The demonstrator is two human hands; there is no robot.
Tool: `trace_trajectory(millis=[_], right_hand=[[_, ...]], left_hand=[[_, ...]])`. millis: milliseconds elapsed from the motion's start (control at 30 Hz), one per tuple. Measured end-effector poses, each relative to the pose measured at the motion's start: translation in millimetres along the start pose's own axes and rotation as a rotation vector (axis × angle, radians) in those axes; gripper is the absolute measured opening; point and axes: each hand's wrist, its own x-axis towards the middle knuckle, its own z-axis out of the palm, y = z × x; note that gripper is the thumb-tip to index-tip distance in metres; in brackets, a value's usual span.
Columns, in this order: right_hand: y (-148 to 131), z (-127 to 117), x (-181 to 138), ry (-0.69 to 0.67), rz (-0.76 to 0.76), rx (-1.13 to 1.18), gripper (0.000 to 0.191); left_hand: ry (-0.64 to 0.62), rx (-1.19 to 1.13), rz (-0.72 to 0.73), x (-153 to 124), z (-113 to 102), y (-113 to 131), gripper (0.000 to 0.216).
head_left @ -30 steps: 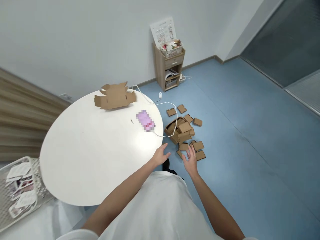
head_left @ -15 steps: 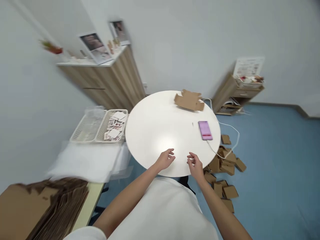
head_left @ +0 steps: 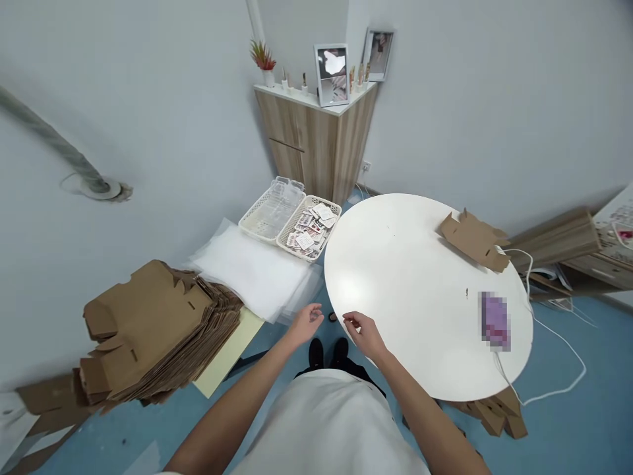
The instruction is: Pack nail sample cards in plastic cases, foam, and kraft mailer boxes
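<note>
Two bare hands out front, both with fingers loosely curled and thumbs clear of them, so no pinch going on. The left hand [head_left: 305, 324] is near the corner of a pile of clear sheets [head_left: 254, 267], and the right hand [head_left: 364, 332] is over the near left edge of the white round table [head_left: 405, 284].

It's pretty cluttered around there tbh. A thick stack of flattened cardboard [head_left: 148, 316] sits left of the sheets, and past them are two white baskets side by side: the card basket [head_left: 298, 253] right by the table rim, the other basket [head_left: 252, 229] with clear plastic in it. On the table's far right there's a folded-up cardboard blank [head_left: 473, 241] plus a pixelated purple thing [head_left: 494, 321], its white cable [head_left: 558, 399] looping off the edge. Brown boxes [head_left: 494, 412] are partly hidden below that side, and a wood-look cabinet [head_left: 316, 142] fills the corner.
</note>
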Motion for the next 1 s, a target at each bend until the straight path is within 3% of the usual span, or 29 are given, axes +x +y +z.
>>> trace_trajectory(millis=[300, 533, 767, 1000], right_hand=[[4.6, -0.2, 59.2, -0.087, 0.025, 0.058, 0.026], [-12.1, 10.0, 124.8, -0.135, 0.066, 0.057, 0.024], [-34.6, 42.6, 214.0, -0.040, 0.102, -0.009, 0.029], [-31.0, 73.5, 290.2, -0.041, 0.214, -0.222, 0.037]], left_hand=[[0.059, -0.013, -0.024, 26.4, -8.3, 3.1, 0.035], [0.213, -0.073, -0.085, 68.0, -34.9, 13.4, 0.037], [0.269, -0.261, -0.150, 142.8, -81.4, 30.7, 0.050], [0.107, -0.387, -0.108, 214.6, -102.0, 20.4, 0.049]])
